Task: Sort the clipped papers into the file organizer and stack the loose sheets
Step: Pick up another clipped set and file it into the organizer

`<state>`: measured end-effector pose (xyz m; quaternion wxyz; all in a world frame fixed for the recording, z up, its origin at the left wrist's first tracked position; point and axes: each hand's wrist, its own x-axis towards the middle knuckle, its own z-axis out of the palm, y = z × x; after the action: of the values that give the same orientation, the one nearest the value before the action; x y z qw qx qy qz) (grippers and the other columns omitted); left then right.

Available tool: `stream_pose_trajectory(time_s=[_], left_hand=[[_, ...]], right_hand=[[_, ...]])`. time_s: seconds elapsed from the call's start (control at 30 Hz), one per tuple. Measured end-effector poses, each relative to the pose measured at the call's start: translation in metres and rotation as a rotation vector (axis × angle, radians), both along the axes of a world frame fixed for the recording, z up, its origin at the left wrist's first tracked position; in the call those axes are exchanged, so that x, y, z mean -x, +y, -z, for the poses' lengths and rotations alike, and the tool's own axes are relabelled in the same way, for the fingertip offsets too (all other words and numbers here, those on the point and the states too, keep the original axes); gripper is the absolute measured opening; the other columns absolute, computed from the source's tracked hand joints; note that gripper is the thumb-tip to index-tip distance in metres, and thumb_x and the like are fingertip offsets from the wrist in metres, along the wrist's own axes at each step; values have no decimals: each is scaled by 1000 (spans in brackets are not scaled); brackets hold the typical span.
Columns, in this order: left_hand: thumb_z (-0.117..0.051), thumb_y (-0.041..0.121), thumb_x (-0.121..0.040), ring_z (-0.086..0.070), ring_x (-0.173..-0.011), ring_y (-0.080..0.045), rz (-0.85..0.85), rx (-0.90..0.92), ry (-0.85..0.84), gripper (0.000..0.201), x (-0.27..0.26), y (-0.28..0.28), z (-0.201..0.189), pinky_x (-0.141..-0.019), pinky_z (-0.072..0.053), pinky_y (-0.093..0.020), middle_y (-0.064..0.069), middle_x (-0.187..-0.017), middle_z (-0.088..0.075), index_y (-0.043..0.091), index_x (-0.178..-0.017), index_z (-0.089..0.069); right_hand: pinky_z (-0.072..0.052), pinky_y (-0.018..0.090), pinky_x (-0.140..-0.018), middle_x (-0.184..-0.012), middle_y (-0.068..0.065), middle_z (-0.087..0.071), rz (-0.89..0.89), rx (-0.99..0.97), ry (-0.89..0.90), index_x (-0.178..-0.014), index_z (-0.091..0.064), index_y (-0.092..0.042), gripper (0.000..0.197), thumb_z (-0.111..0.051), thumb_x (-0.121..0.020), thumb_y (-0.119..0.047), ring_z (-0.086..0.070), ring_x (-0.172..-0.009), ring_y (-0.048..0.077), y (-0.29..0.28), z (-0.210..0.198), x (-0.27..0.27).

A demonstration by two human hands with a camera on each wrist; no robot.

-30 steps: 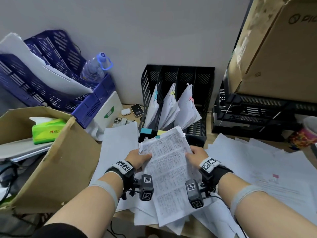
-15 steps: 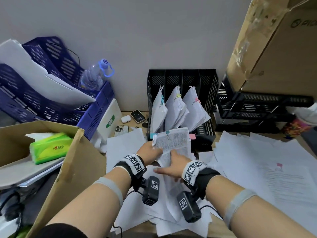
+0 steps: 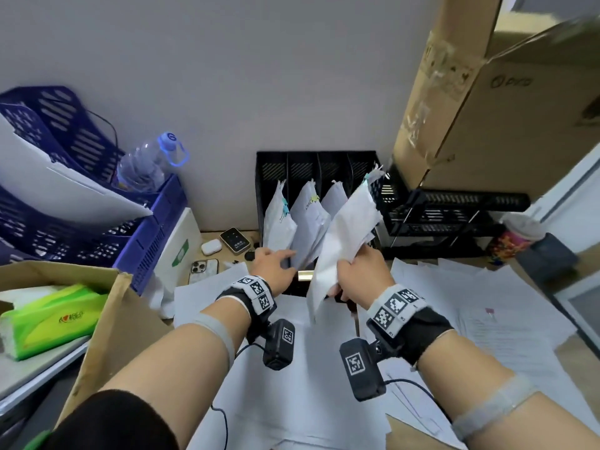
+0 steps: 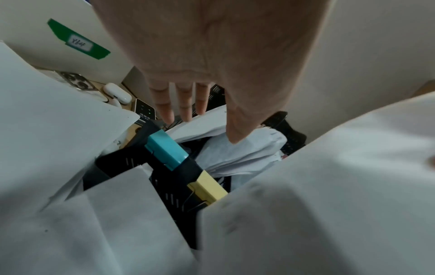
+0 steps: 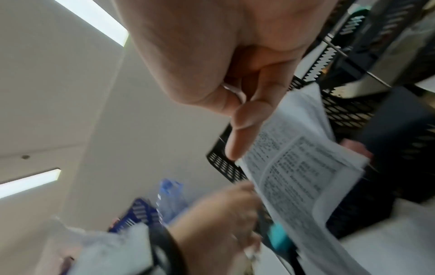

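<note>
black perforated plastic file organizer [image 3: 316, 164], matt, thin white printed paper bundle [image 3: 347, 228], creased, blue slotted plastic trays [image 3: 65, 151], clear glossy plastic bottle [image 3: 146, 167], brown matt cardboard box [image 3: 503, 108], glossy green tissue pack [image 3: 48, 319]

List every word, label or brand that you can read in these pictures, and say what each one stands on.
"pro", after a round logo: on the cardboard box.
Too blurred to read: the red print on the green tissue pack.
Too unclear to read: the handwriting on the green label.
Too blurred to read: the dense print on the clipped papers gripped by the right hand.
</note>
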<state>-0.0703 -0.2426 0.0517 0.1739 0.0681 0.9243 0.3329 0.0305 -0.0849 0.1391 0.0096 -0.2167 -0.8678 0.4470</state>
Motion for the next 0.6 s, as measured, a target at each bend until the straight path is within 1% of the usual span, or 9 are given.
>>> stream_pose_trajectory(time_s=[0.1, 0.13, 0.2, 0.23, 0.3, 0.4, 0.5, 0.53, 0.6], left_hand=[[-59, 30, -91, -36, -142, -35, 46, 97, -15, 56, 10, 4, 6, -118, -28, -31, -12, -160, -16, 36, -145, -47], [-58, 30, -91, -39, -140, -36, 66, 108, 3, 55, 12, 5, 7, -117, -29, -30, -13, -159, -17, 34, -145, -47], [-57, 28, -92, -44, -136, -36, 81, 101, 3, 53, 14, 9, 8, -114, -32, -29, -14, -157, -20, 28, -145, -48], [-56, 26, -92, -45, -135, -35, 72, 86, -10, 54, 16, 10, 9, -114, -33, -29, -14, -156, -20, 24, -145, -47], [-55, 21, -92, -42, -137, -33, 23, 51, -5, 57, 21, 10, 10, -114, -31, -28, -14, -158, -20, 13, -147, -42], [-52, 10, -94, -28, -146, -31, -67, 22, -16, 69, 29, 5, 10, -116, -24, -26, -16, -161, -14, 4, -155, -20], [-48, 7, -92, -30, -145, -34, -66, -38, -30, 75, 30, -7, 4, -117, -28, -34, -15, -161, -15, 14, -158, -14], [-49, 8, -90, -34, -143, -34, -59, -64, -23, 75, 35, -7, 3, -117, -30, -37, -13, -160, -17, 20, -157, -17], [-55, 13, -90, -41, -135, -26, -51, -101, -25, 70, 41, -12, 3, -116, -32, -39, -7, -155, -26, 25, -153, -26]], right_hand=[[-58, 23, -58, -64, 19, -70, -10, 124, 70, -99, -56, -3, 20, -44, -85, -11, -67, -52, 28, 4, -27, 5], [-60, 28, -61, -60, 22, -68, -28, 187, 98, -96, -55, -5, 18, -44, -83, -10, -67, -52, 33, 3, -37, 5], [-61, 45, -62, -52, 21, -64, -62, 258, 144, -98, -57, -9, 21, -45, -81, -10, -66, -52, 38, 1, -50, 7], [-59, 46, -57, -51, 17, -64, -84, 256, 145, -101, -58, -9, 23, -46, -82, -9, -65, -50, 37, 1, -53, 9], [-54, 41, -51, -50, 6, -65, -134, 211, 121, -105, -59, -10, 24, -47, -85, -8, -64, -48, 33, 0, -55, 16], [-55, 43, -52, -53, 8, -68, -229, 156, 34, -108, -58, -8, 24, -47, -86, -8, -67, -50, 37, -4, -52, 29], [-48, 27, -39, -57, 8, -68, -299, 104, -42, -110, -57, -6, 25, -48, -87, -6, -64, -43, 27, -12, -45, 46], [-48, 26, -39, -62, 10, -70, -328, 78, -64, -108, -58, -8, 24, -48, -86, -7, -66, -46, 28, -15, -42, 53], [-54, 33, -47, -72, 13, -74, -388, 13, -109, -104, -59, -15, 22, -48, -85, -13, -70, -56, 35, -21, -34, 70]])
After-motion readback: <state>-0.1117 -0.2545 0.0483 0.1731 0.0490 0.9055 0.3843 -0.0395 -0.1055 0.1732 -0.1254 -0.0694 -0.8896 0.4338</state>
